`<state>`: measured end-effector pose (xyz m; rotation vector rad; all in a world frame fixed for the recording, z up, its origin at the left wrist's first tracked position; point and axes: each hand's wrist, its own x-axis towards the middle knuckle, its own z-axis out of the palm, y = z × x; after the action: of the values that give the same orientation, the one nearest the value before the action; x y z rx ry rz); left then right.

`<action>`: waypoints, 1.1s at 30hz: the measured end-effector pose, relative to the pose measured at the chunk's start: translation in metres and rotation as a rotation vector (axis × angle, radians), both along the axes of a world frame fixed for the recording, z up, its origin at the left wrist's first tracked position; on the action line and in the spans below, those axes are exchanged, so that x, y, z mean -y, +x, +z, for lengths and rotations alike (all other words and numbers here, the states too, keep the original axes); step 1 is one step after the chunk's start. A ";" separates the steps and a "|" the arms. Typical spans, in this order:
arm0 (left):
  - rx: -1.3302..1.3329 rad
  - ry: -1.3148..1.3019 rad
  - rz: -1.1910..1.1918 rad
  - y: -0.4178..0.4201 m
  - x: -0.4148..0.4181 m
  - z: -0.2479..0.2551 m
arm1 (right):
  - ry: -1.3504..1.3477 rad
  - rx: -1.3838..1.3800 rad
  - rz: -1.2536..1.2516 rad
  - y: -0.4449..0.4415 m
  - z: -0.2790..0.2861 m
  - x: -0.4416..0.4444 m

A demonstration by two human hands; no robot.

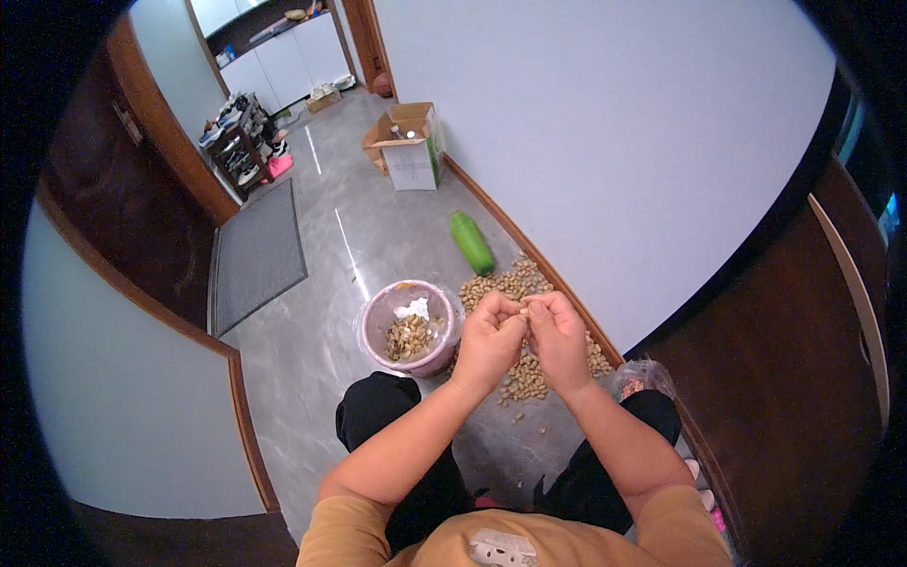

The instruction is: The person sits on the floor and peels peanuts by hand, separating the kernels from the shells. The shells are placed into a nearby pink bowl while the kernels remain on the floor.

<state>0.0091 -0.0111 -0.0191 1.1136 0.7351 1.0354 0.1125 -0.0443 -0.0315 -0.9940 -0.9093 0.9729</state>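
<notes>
My left hand (490,341) and my right hand (560,341) meet above the floor, pinching a peanut (524,312) between their fingertips. Fingers hide most of it. Below and around them spreads a pile of unshelled peanuts (526,377) on the grey floor. To the left of my hands stands a pink bucket (367,327) lined with clear plastic. Broken shells (409,337) and a crumpled white tissue (414,308) lie inside it. By my right knee is a clear plastic bag (653,374) with pinkish shelled kernels (631,388) in it.
A long green gourd-like vegetable (471,242) lies beyond the pile, near the wall's brown baseboard (489,200). Farther back stands an open cardboard box (415,163) holding bottles. A grey doormat (261,255) lies before the dark door (131,163), with a shoe rack (241,152) beyond.
</notes>
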 end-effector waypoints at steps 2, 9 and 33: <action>-0.101 0.198 0.086 0.004 0.002 -0.002 | -0.044 -0.238 0.082 0.002 0.000 0.000; -0.571 1.080 0.098 -0.004 0.002 0.005 | -0.186 -0.611 0.240 0.010 0.005 0.002; -0.510 0.620 0.029 -0.025 -0.003 0.014 | -0.282 -0.551 0.503 0.012 0.002 -0.006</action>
<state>-0.0157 -0.0083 -0.0055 1.9532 0.8517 1.0422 0.1243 -0.0382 -0.0299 -0.6703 -0.5653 1.7358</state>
